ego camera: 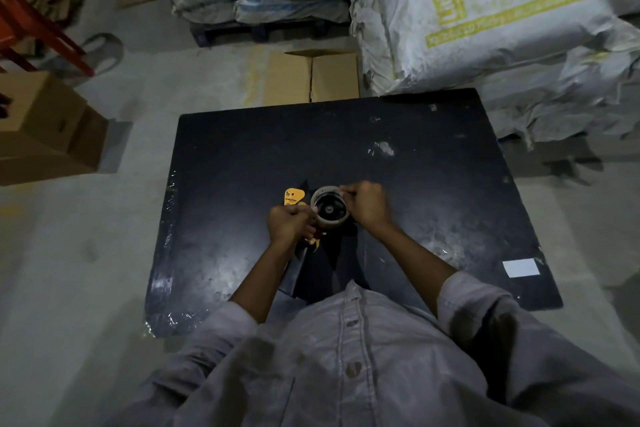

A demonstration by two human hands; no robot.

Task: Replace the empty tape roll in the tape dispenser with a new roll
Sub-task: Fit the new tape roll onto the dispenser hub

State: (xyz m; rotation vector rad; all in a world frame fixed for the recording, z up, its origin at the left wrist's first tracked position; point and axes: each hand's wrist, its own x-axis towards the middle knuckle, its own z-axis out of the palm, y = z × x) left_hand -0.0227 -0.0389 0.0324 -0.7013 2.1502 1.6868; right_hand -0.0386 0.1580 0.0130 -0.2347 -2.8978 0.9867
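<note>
Over the middle of the black worktop [398,218], left hand [289,224] clamps the yellow-and-black plastic tape dispenser [295,197], right hand [365,206] pinches the pale round tape roll [329,210] on its hub; best steadied firmly and pulled squarely.

The person wears a pale grey, long-sleeved button-up shirt [363,357] of soft, creased cloth. A placket runs down its front, carrying a row of small round buttons [353,368], the lower ones darker than the fabric. Faint darker smudges mark the chest and the right shoulder. Both sleeves are pushed or rolled up, the left sleeve [225,319] bunching just below the elbow and the right sleeve [485,302] likewise, leaving the forearms bare. The left hand [289,224] and the right hand [367,206] are ungloved; no watch or ring is visible.
</note>
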